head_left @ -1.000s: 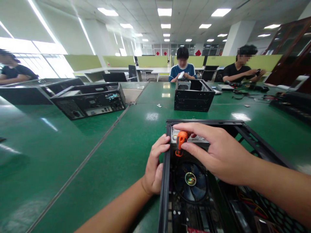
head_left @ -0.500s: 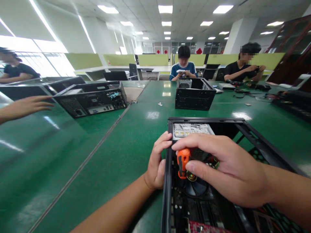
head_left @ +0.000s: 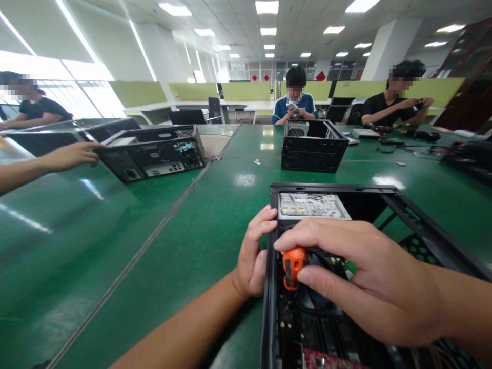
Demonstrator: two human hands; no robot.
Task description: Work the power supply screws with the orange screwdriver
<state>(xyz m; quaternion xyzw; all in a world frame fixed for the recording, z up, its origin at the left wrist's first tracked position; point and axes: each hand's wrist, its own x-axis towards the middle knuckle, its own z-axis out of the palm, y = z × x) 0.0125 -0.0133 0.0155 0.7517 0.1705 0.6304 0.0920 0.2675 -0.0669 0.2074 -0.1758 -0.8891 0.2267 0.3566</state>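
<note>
The right hand (head_left: 357,282) has its fingers closed around the orange screwdriver (head_left: 294,268), inside the near computer case (head_left: 271,287) and over its dark fan (head_left: 313,297); the hand hides part of the fan. The left hand (head_left: 253,256) presses its fingers against the case's left edge, gripping no tool. A labelled metal box (head_left: 311,206) sits in the far corner, a red board (head_left: 326,360) nearer. Beyond, on the green desk (head_left: 184,246), stands another case (head_left: 313,154); to the left, someone's hand (head_left: 73,155) touches a third case (head_left: 154,156).
</note>
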